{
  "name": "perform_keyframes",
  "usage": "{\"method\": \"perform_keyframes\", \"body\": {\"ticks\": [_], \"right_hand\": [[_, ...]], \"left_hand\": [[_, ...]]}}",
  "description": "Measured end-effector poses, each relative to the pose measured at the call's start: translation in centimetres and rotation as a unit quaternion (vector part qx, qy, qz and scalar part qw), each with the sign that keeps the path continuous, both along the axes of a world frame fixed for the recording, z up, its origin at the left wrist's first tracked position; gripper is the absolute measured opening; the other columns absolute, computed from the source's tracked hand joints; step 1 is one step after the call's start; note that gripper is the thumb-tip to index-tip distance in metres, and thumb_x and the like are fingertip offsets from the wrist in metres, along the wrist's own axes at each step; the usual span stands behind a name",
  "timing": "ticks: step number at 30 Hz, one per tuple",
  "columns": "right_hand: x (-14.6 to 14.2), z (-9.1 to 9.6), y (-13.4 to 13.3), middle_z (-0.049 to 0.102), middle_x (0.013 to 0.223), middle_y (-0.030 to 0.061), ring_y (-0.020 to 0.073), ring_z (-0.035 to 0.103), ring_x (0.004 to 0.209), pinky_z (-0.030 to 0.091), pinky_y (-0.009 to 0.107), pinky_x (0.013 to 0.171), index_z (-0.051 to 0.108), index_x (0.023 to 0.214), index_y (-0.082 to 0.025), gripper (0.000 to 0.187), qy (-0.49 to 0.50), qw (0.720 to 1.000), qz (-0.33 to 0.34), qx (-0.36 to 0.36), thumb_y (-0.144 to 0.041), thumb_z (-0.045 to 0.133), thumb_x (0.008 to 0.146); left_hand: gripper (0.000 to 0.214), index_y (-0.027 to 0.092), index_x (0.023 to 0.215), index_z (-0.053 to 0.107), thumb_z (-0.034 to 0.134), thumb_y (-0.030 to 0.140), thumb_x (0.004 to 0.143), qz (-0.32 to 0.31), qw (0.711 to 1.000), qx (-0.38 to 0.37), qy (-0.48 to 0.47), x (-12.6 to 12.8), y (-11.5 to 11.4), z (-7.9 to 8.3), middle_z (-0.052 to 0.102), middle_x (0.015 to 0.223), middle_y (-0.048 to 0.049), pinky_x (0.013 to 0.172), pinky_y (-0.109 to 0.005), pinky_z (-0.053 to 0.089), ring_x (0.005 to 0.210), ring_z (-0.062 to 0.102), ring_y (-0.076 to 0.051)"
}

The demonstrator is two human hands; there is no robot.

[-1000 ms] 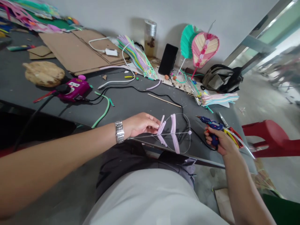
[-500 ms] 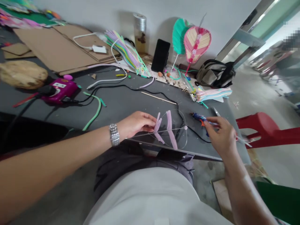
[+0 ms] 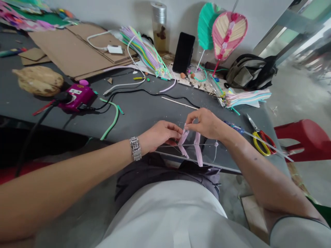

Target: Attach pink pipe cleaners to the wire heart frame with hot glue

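Note:
A thin wire leaf frame (image 3: 207, 146) with two pink pipe-cleaner strips (image 3: 198, 151) lies at the near edge of the grey table (image 3: 144, 110). My left hand (image 3: 160, 134), a metal watch on its wrist, pinches the left pink strip and the frame. My right hand (image 3: 207, 124) pinches the top of the same strip from the other side. The blue glue gun (image 3: 234, 126) lies on the table just right of my right wrist, with no hand on it.
Red-and-yellow scissors (image 3: 261, 141) lie right of the glue gun. A magenta tool (image 3: 76, 97), black cable, green pipe cleaner (image 3: 112, 119), cardboard (image 3: 77, 51), pipe-cleaner bundles (image 3: 147, 51), a phone (image 3: 183, 52), finished leaf shapes (image 3: 227, 31), a bag (image 3: 250, 74) and a red stool (image 3: 305, 137) surround the work.
My right hand put the glue gun down on the table and moved left to pinch the pink strip on the frame. The left hand stayed on the frame.

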State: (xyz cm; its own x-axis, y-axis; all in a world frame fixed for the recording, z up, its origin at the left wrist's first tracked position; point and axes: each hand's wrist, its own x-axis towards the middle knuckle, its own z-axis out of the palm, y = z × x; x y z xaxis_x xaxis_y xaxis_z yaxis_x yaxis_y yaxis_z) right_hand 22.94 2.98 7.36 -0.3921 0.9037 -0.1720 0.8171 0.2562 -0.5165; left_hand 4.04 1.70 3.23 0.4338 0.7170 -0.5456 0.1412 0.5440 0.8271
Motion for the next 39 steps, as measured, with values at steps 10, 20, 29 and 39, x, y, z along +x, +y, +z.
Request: {"method": "perform_keyframes", "body": {"ticks": [10, 20, 29, 39], "right_hand": [[-0.4, -0.1, -0.3, 0.071, 0.075, 0.0010, 0.0118, 0.055, 0.068, 0.033, 0.026, 0.064, 0.073, 0.073, -0.015, 0.010, -0.001, 1.000, -0.004, 0.001, -0.019, 0.067, 0.080], [0.1, -0.2, -0.7, 0.069, 0.073, 0.0003, 0.0102, 0.051, 0.064, 0.031, 0.025, 0.062, 0.072, 0.072, -0.015, 0.011, 0.011, 1.000, 0.005, 0.004, -0.019, 0.065, 0.080], [0.5, -0.7, -0.9, 0.068, 0.071, -0.0006, 0.0100, 0.050, 0.061, 0.033, 0.025, 0.060, 0.071, 0.071, -0.016, 0.012, 0.038, 0.999, 0.017, 0.014, -0.020, 0.062, 0.079], [0.4, -0.6, -1.6, 0.068, 0.074, 0.0008, 0.0131, 0.055, 0.069, 0.035, 0.026, 0.066, 0.068, 0.070, -0.017, 0.012, 0.051, 0.997, 0.024, 0.059, -0.019, 0.061, 0.079]], "left_hand": [[0.007, 0.012, 0.079, 0.074, 0.070, 0.009, 0.074, -0.011, 1.000, 0.005, 0.005, -0.1, -0.2, -0.2, 0.072, 0.077, -0.0042, 0.067, -0.026, 0.056, 0.068, 0.066, -0.013], [0.008, 0.015, 0.067, 0.071, 0.072, 0.021, 0.072, -0.070, 0.997, 0.002, 0.018, -0.2, 0.1, -0.1, 0.070, 0.068, -0.0032, 0.060, -0.025, 0.052, 0.064, 0.063, -0.013], [0.009, 0.016, 0.068, 0.072, 0.077, 0.022, 0.068, -0.072, 0.997, -0.004, 0.029, -0.2, 0.4, 0.0, 0.071, 0.067, -0.0033, 0.060, -0.026, 0.050, 0.063, 0.063, -0.014], [0.009, 0.017, 0.068, 0.073, 0.075, 0.025, 0.068, -0.079, 0.995, 0.028, 0.044, -0.2, 0.4, -0.2, 0.070, 0.067, -0.0031, 0.054, -0.024, 0.044, 0.064, 0.063, -0.014]]}}
